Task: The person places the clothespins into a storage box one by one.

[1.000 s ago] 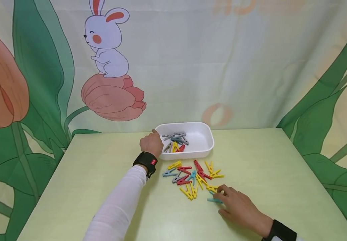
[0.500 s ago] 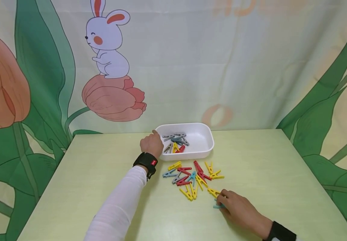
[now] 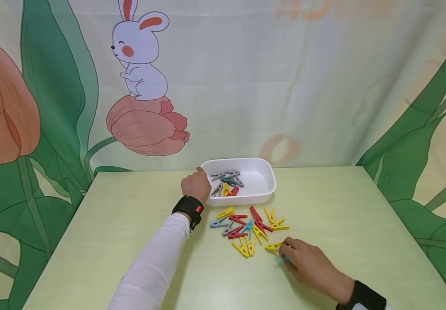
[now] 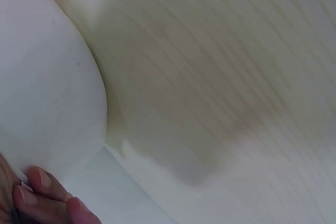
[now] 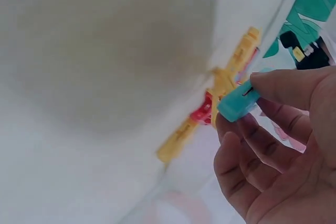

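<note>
The left hand (image 3: pixel 196 186) grips the left wall of a white tray (image 3: pixel 252 199) in the head view; its curled fingertips (image 4: pixel 44 179) touch the white tray side (image 4: pixel 47 77) in the left wrist view. The tray holds grey, yellow and red clothespins. At the right of the loose pile, the right hand (image 3: pixel 310 263) pinches a teal clothespin, mostly hidden there. The right wrist view shows this teal clothespin (image 5: pixel 239 102) between thumb and fingers of the right hand (image 5: pixel 283 145). A yellow clothespin (image 3: pixel 272 247) lies just left of those fingertips.
In front of the tray, several yellow clothespins (image 3: pixel 241 249), red ones (image 3: pixel 255 214), blue ones (image 3: pixel 218 223) and a grey one lie loosely on the pale table (image 3: pixel 130 215). A printed curtain (image 3: pixel 227 86) hangs behind the table.
The right hand has closed round the teal clothespin, which now shows less beneath the fingers. The nearby yellow clothespin has shifted and turned a little. The left hand has stayed on the tray.
</note>
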